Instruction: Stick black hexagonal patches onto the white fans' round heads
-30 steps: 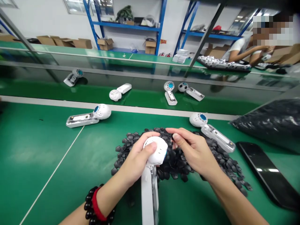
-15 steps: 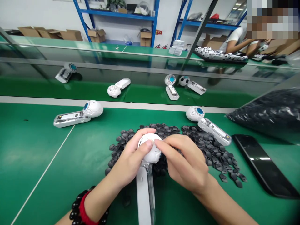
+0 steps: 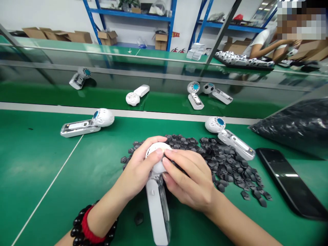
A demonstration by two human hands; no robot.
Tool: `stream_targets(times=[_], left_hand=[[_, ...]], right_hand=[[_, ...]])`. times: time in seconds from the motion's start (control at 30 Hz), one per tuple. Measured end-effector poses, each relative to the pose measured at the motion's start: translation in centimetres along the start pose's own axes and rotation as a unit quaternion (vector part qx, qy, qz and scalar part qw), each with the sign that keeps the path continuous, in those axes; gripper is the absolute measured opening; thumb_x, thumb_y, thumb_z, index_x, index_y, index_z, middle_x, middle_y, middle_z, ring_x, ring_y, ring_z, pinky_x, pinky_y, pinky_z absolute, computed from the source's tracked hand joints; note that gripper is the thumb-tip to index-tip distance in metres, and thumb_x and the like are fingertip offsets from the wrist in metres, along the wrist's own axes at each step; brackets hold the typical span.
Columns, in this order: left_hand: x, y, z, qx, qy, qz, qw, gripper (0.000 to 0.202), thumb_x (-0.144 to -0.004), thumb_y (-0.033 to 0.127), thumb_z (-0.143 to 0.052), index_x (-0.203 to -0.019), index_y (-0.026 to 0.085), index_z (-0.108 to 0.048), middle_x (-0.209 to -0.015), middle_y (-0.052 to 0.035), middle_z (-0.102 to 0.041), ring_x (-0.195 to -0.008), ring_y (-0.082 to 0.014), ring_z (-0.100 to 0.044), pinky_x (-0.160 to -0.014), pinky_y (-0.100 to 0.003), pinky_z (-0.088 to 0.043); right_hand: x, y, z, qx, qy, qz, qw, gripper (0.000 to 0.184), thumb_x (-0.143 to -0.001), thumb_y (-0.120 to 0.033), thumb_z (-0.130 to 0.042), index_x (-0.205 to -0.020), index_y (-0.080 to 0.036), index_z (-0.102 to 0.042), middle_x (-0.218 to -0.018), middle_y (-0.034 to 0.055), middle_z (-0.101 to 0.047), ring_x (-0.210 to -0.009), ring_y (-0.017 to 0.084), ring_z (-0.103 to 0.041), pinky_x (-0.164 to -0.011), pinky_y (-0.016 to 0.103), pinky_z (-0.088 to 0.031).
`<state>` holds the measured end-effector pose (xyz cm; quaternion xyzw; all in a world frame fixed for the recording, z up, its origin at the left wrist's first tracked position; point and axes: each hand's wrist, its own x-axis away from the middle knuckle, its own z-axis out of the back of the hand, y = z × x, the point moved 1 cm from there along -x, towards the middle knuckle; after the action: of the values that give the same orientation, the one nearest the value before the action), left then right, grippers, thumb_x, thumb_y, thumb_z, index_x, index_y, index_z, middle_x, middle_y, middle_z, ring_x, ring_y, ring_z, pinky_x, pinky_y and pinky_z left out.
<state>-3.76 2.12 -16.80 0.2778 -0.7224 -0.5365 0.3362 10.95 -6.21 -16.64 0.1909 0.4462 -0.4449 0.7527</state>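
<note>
Red wall sign [image 3: 175, 34] illegible

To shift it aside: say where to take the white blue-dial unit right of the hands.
Take its long straight handle across the narrow width, from above on the far side. The flat sides should hold better than the round head, and black pieces crowd the near side.

2 blue shelving racks [image 3: 130, 14] stand at a white wall [image 3: 184, 20], what look like fire extinguishers [image 3: 177, 50] between them.
</note>
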Motion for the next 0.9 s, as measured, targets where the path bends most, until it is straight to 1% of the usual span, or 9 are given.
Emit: stream_targets(times=[0.2,0.3,0.43,0.5,0.57,0.67,0.73,0.8,0.9], left_hand=[[0.1,0.0,0.6,0.003,0.002,-0.015,1.000,0.038,-0.095,0.055,-0.058,-0.119,0.028,-0.069,-0.110,-0.0008,-0.072,-0.099,-0.0201,-0.062,-0.087,-0.026,-0.047],[0.2,0.3,0.9,-0.045,-0.016,-0.047,0.998,0.050,-0.085,0.065,-0.067,-0.117,0.027,-0.067,-0.109,-0.0024,-0.071,-0.099,-0.0212,-0.063,-0.084,-0.025,-0.048],[0.5,1.3,0.7,-0.085,0.001,-0.049,0.995,0.052,-0.069,0.057,-0.084,-0.104,0.023,-0.067,-0.098,-0.0035,-0.070,-0.082,-0.0184,-0.062,-0.066,-0.022,-0.049],[0.7,1.8,0.3,-0.087,0.023,-0.038,0.995,0.045,-0.069,0.052,-0.084,-0.100,0.023,-0.068,-0.088,-0.0017,-0.068,-0.071,-0.0152,-0.058,-0.060,-0.021,-0.047],[1.2,2.2,-0.2,-0.100,0.033,-0.040,0.994,0.042,-0.070,0.051,-0.083,-0.099,0.023,-0.069,-0.081,-0.0003,-0.067,-0.066,-0.0136,-0.055,-0.056,-0.020,-0.046],[1.8,2.6,-0.9,-0.121,0.024,-0.058,0.991,0.039,-0.070,0.049,-0.084,-0.097,0.025,-0.071,-0.076,0.0006,-0.067,-0.060,-0.0130,-0.056,-0.052,-0.018,-0.046],[2.2,2.7,-1.3,-0.120,0.032,-0.081,0.989,0.035,-0.067,0.046,-0.085,-0.093,0.026,-0.072,-0.072,0.0016,-0.067,-0.055,-0.0121,-0.055,-0.048,-0.017,-0.045],[2.4,3.0,-1.7,-0.111,0.044,-0.103,0.987,0.032,-0.063,0.042,-0.086,-0.088,0.026,-0.073,-0.074,0.0015,-0.070,-0.054,-0.0120,-0.057,-0.046,-0.016,-0.046],[2.8,3.2,-2.4,-0.093,0.075,-0.090,0.989,0.028,-0.063,0.039,-0.085,-0.086,0.028,-0.074,-0.082,0.0019,-0.072,-0.058,-0.0123,-0.061,-0.050,-0.017,-0.049]], right_hand=[[0.2,-0.1,-0.3,-0.002,-0.007,0.023,1.000,0.021,-0.092,-0.012,-0.060,-0.110,-0.012,-0.071,-0.107,0.0104,-0.079,-0.112,0.022,-0.069,-0.098,0.037,-0.058],[0.0,-0.2,-0.1,-0.002,-0.009,0.029,1.000,0.022,-0.091,-0.013,-0.061,-0.110,-0.012,-0.071,-0.109,0.0091,-0.079,-0.115,0.022,-0.069,-0.104,0.036,-0.055],[-0.1,-0.3,0.4,-0.190,-0.004,-0.067,0.979,0.023,-0.096,-0.014,-0.053,-0.108,-0.013,-0.073,-0.114,0.0118,-0.077,-0.121,0.024,-0.068,-0.104,0.038,-0.057],[-0.1,-0.3,0.4,-0.306,0.010,-0.197,0.931,0.024,-0.101,-0.019,-0.050,-0.108,-0.020,-0.073,-0.118,0.0085,-0.076,-0.121,0.022,-0.068,-0.105,0.039,-0.056],[-0.1,-0.6,0.3,-0.395,0.013,-0.343,0.853,0.026,-0.101,-0.038,-0.058,-0.122,-0.026,-0.067,-0.133,0.0073,-0.069,-0.126,0.023,-0.064,-0.107,0.041,-0.055],[-0.6,-1.9,-0.1,-0.509,-0.065,-0.496,0.701,0.092,-0.078,-0.061,-0.081,-0.151,-0.029,-0.035,-0.148,0.0135,-0.053,-0.130,0.029,-0.059,-0.104,0.044,-0.055],[-1.3,-2.9,-0.3,-0.553,-0.095,-0.532,0.634,0.109,-0.064,-0.057,-0.090,-0.151,-0.029,-0.031,-0.140,0.0136,-0.056,-0.120,0.029,-0.064,-0.097,0.042,-0.057],[-2.2,-3.6,-0.4,-0.577,-0.073,-0.534,0.614,0.090,-0.061,-0.050,-0.093,-0.135,-0.027,-0.046,-0.119,0.0088,-0.063,-0.100,0.025,-0.067,-0.083,0.035,-0.057],[-3.2,-3.9,-0.5,-0.601,-0.040,-0.517,0.608,0.058,-0.065,-0.040,-0.089,-0.111,-0.024,-0.056,-0.091,0.0015,-0.059,-0.076,0.015,-0.055,-0.064,0.026,-0.046]])
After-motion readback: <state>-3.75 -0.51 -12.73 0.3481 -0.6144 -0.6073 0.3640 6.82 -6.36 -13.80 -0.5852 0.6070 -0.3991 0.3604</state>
